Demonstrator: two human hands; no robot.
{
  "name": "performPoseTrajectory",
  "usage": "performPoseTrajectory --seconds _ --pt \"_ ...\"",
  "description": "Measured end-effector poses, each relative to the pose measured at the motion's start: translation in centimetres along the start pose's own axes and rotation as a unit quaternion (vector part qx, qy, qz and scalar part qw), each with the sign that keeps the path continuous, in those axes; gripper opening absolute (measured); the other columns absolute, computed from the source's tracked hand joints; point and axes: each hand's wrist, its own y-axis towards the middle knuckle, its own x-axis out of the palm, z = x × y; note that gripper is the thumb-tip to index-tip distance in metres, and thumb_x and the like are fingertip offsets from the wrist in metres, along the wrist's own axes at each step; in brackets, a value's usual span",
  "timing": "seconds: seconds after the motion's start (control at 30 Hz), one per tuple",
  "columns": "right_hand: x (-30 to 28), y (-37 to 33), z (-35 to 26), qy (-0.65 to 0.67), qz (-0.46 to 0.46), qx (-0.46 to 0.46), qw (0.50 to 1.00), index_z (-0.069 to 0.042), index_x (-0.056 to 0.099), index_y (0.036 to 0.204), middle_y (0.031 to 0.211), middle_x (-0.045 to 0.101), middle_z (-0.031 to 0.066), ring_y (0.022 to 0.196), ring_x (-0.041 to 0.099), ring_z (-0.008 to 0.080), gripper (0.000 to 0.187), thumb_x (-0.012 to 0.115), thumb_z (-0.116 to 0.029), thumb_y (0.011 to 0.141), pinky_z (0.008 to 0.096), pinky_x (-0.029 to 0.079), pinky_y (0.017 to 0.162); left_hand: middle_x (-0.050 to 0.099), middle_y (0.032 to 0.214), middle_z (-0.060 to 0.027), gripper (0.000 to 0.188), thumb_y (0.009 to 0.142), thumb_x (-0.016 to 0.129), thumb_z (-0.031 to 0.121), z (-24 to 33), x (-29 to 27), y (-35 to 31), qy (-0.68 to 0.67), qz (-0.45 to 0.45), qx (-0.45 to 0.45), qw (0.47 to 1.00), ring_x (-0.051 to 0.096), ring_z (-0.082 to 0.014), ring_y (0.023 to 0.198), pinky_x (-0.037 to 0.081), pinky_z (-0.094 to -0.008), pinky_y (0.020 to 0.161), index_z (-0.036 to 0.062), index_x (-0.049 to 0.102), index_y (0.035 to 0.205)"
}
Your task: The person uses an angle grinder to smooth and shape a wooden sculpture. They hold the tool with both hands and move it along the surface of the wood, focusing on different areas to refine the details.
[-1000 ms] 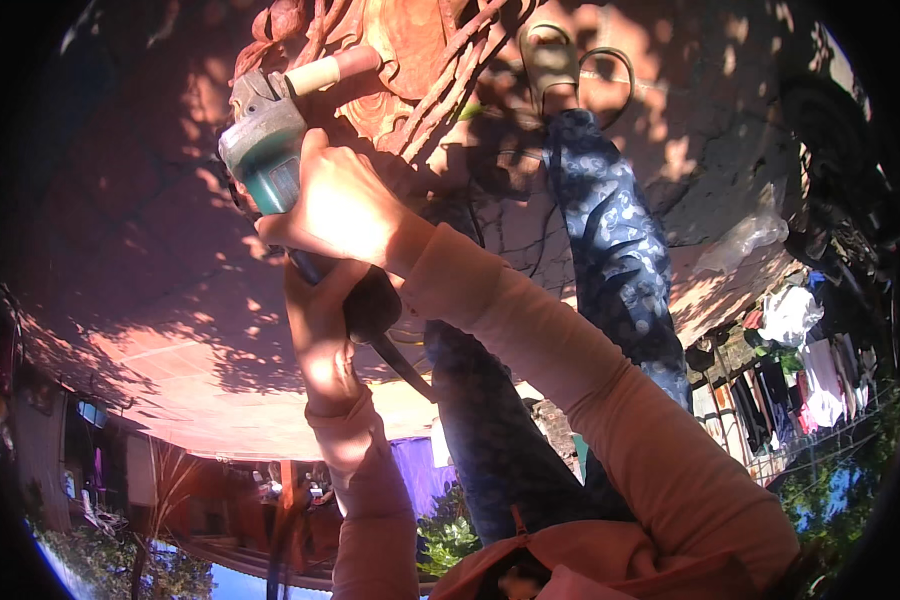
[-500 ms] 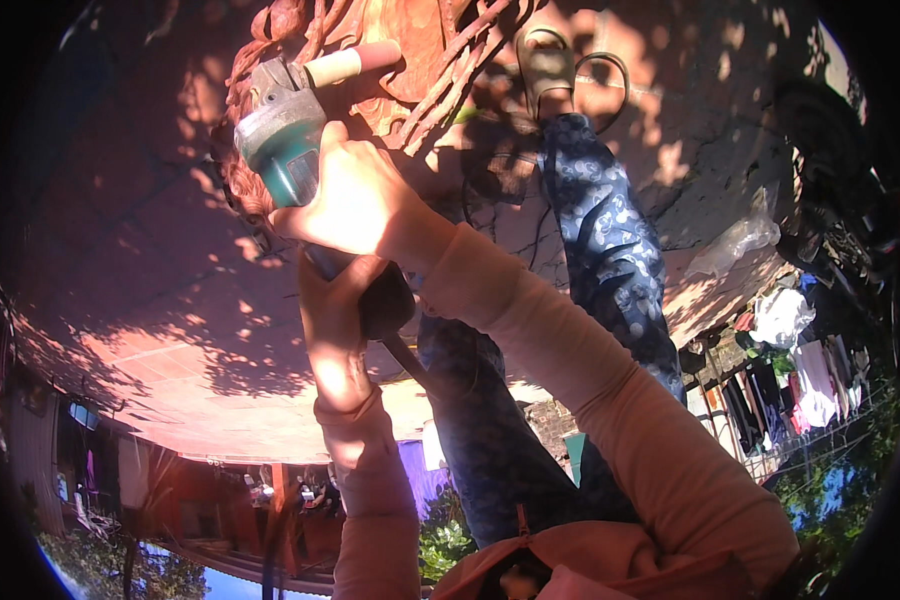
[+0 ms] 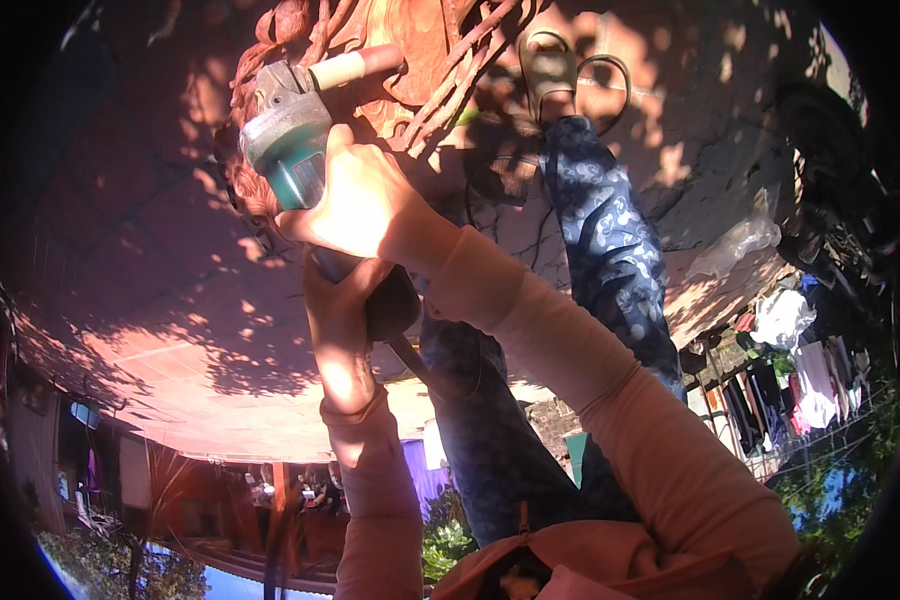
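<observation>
Both hands [image 3: 355, 255] grip the teal angle grinder [image 3: 290, 150]; its disc is hidden behind rusty ironwork [image 3: 420, 60].

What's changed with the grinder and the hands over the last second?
Little changed. The green angle grinder and both hands shifted slightly rightward and up in the view, closer to the rusty metal piece. Nothing was taken hold of or let go: the right hand still grips the grinder's body, and the left hand still holds its dark rear end. The patterned trouser leg stayed put.
</observation>
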Motion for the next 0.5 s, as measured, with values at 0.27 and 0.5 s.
performPoseTrajectory --seconds 0.27,0.5 --pt "0.5 0.4 -0.7 0.003 -0.021 -0.005 1.0 0.02 0.04 0.101 0.081 0.063 0.0323 0.079 0.067 0.0422 0.073 0.076 -0.034 0.067 0.0406 0.055 0.074 0.062 0.105 -0.013 0.059 0.071 0.076 0.004 1.2 0.4 -0.3 0.0 0.03 -0.005 1.0 0.064 -0.0205 0.091 0.053 -0.032 0.08 -0.0051 0.047 0.122" --pt "-0.2 0.3 -0.8 0.008 -0.008 0.013 1.0 0.022 0.04 0.101 0.08 0.063 0.0326 0.08 0.067 0.0418 0.074 0.075 -0.033 0.066 0.0395 0.056 0.073 0.062 0.104 -0.0128 0.054 0.072 0.072 0.004 0.5 -0.2 0.3 -0.034 -0.015 -0.003 0.999 0.065 -0.02 0.088 0.053 -0.0311 0.077 -0.0051 0.049 0.121"
